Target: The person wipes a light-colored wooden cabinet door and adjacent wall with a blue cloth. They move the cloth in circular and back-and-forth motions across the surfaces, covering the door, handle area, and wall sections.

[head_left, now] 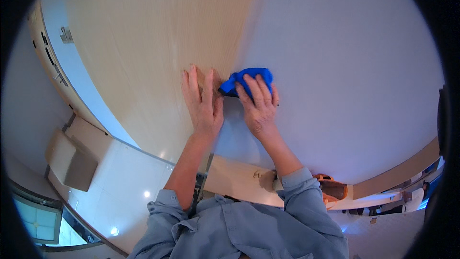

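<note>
My left hand (202, 102) lies with fingers apart against a pale wood-grain panel (154, 36) and holds nothing. Beside it, my right hand (259, 102) grips a bunched blue cloth (253, 79). The cloth presses where the panel's edge meets a smooth pale grey-white surface (341, 68). A dark part shows under the cloth's left end; what it is cannot be told. The left fingertips and the cloth are a short way apart.
At the far left are a door with a metal lever handle (59, 75) and a metal fitting (66, 35). A brown box-like object (72, 160) rests near the shiny tiled floor (125, 172). Below my right forearm, an orange bag (332, 189) sits on a pale ledge (237, 174).
</note>
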### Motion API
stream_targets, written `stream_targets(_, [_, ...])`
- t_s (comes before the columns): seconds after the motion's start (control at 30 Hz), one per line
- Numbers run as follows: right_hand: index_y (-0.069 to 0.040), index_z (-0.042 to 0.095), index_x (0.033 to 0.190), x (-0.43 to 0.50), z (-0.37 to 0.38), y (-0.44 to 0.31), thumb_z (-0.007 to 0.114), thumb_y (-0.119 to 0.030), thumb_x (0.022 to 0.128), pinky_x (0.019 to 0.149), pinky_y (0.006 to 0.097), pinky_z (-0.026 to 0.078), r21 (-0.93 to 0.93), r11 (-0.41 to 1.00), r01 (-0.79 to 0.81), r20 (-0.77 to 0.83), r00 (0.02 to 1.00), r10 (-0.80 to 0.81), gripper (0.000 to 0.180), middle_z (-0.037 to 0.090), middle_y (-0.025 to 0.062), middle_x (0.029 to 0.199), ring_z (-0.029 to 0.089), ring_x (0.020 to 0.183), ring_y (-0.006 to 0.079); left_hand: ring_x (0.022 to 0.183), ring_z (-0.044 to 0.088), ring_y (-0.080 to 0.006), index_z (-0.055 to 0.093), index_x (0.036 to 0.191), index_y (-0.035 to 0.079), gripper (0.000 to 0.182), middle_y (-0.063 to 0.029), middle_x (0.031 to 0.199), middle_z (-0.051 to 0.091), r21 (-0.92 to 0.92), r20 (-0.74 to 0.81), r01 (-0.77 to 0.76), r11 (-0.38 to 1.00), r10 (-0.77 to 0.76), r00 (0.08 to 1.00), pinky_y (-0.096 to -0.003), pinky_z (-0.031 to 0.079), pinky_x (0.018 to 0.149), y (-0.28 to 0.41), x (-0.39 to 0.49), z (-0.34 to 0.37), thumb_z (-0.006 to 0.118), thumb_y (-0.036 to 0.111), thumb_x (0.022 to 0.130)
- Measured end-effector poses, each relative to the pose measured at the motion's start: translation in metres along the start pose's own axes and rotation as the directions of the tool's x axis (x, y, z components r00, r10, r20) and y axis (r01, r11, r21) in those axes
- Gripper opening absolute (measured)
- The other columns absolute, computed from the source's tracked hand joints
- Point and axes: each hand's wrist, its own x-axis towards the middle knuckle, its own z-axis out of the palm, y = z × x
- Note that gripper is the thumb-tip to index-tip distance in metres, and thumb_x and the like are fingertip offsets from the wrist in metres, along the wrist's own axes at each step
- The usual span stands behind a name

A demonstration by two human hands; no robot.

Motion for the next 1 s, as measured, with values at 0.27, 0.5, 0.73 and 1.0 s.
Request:
stream_targets(0.27, [-0.016, 0.073, 0.124, -0.045, 0.008, -0.017, 0.061, -0.011, 0.089, 0.118, 0.0453, 0.031, 0.067, 0.996, 0.067, 0.106, 0.992, -0.074, 0.038, 0.059, 0.0035, 0.146, 0.054, 0.135, 0.0217, 0.150, 0.022, -0.0531, 0.042, 0.157, 0.016, 0.067, -0.0251, 0.166, 0.023, 0.001, -0.042, -0.048, 0.999, 0.048, 0.998, -0.0646, 0.022, 0.119, -0.008, -0.009, 0.005, 0.067, 0.013, 0.095])
stream_targets(0.5, [-0.018, 0.073, 0.127, -0.061, 0.005, -0.014, 0.058, -0.008, 0.090, 0.115, 0.0465, 0.032, -0.004, 0.997, -0.080, 0.104, 0.991, 0.080, 0.041, 0.058, 0.0037, 0.145, 0.054, 0.134, 0.0233, 0.148, 0.022, -0.0558, 0.041, 0.157, 0.013, 0.068, -0.0278, 0.165, 0.023, -0.001, -0.007, -0.022, 1.000, 0.022, 1.000, -0.0653, 0.024, 0.119, -0.003, -0.018, 0.006, 0.066, 0.011, 0.094])
stream_targets(0.73, [-0.018, 0.073, 0.127, -0.082, 0.004, -0.027, 0.061, -0.006, 0.089, 0.116, 0.0461, 0.032, 0.003, 0.994, -0.110, 0.056, 0.992, 0.109, 0.042, 0.058, 0.0036, 0.144, 0.054, 0.132, 0.0231, 0.152, 0.015, -0.0535, 0.037, 0.158, 0.010, 0.069, -0.0279, 0.166, 0.017, 0.038, 0.040, -0.049, 0.998, 0.048, 0.998, -0.0623, 0.020, 0.121, -0.004, -0.027, 0.006, 0.067, 0.022, 0.097])
stream_targets(1.0, [-0.021, 0.074, 0.125, -0.075, 0.005, -0.021, 0.065, -0.007, 0.088, 0.112, 0.0469, 0.031, -0.114, 0.963, -0.246, -0.083, 0.968, 0.238, 0.040, 0.057, 0.0055, 0.136, 0.049, 0.129, 0.0266, 0.149, 0.019, -0.0557, 0.040, 0.157, 0.013, 0.071, -0.0297, 0.164, 0.021, 0.006, 0.026, -0.016, 1.000, 0.016, 1.000, -0.0672, 0.020, 0.119, 0.004, -0.038, 0.012, 0.068, 0.016, 0.092])
